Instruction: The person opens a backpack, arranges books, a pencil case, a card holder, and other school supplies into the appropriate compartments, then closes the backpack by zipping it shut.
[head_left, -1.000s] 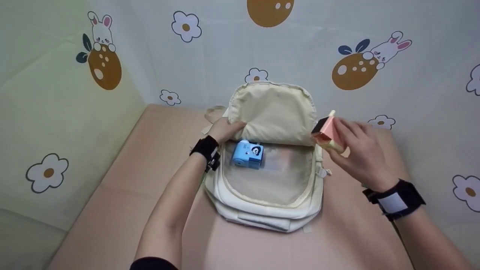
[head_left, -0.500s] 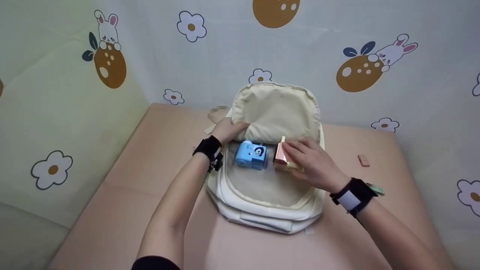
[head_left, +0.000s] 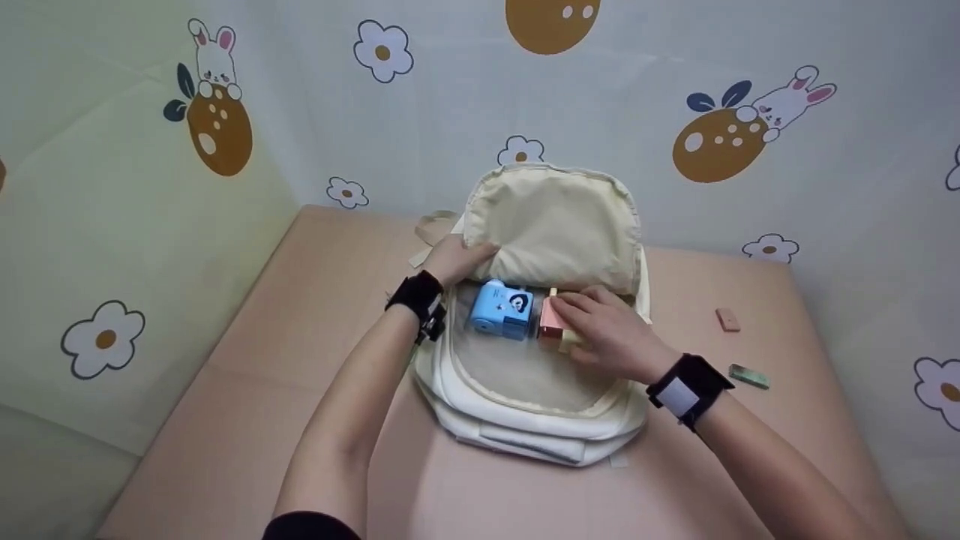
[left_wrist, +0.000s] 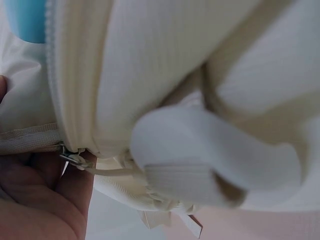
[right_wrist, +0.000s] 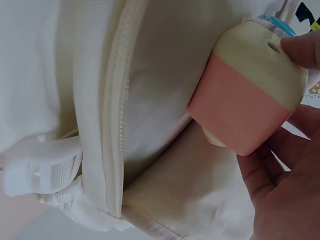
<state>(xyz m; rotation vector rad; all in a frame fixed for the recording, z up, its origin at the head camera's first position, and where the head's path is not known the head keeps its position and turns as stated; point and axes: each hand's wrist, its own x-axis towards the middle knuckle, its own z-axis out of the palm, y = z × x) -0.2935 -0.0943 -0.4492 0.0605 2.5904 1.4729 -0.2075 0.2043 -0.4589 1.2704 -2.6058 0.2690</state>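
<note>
A cream backpack (head_left: 517, 424) lies unzipped on its back, its flap (head_left: 555, 217) raised. My left hand (head_left: 456, 259) pinches the flap's left edge beside the zip pull (left_wrist: 75, 157), thumb inside and fingers behind. Over the opening, my right hand (head_left: 619, 337) holds a pink-and-cream pencil sharpener (right_wrist: 245, 100) between thumb and fingers. A round hole shows in its cream face, and a small cream knob sticks up in the head view. Just left of it in the bag rests a blue pencil sharpener (head_left: 499, 309) with a panda picture.
To the right of the bag, a small pink block (head_left: 727, 320) and a green block (head_left: 748, 376) lie on the pink tabletop (head_left: 750, 465). Printed cloth walls (head_left: 420, 127) stand behind and at the left. A white buckle (right_wrist: 42, 165) hangs at the bag's side.
My right hand has carried the pink-and-cream pencil sharpener left and down into the bag's opening, beside the blue one. Both small blocks on the right have come into view. My left hand keeps its hold.
</note>
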